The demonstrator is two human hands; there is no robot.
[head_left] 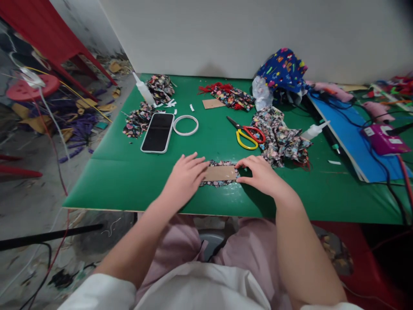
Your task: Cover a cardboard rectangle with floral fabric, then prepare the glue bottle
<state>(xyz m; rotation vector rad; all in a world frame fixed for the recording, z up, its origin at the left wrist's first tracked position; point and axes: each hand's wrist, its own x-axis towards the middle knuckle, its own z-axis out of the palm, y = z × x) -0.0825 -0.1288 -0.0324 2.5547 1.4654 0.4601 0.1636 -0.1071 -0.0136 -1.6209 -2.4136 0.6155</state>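
A small brown cardboard strip (220,173) lies on a piece of dark floral fabric (222,184), close to the front of the green table. Ruffled cloth edges show along its far and near sides. My left hand (187,175) rests over the left end with its fingers stretched out flat, hiding that end. At the right end, the thumb and forefinger of my right hand (260,174) grip the fabric edge by the cardboard's two corners. Beyond the right hand lie scissors (247,135) with one red and one yellow handle.
Past my left hand are a phone (158,132), a roll of white tape (186,125) and a white nozzle bottle (144,90). Floral cloth bunches (280,133) and a second bottle (314,130) lie right. Cables cross a blue board (351,133) holding a purple box (385,138).
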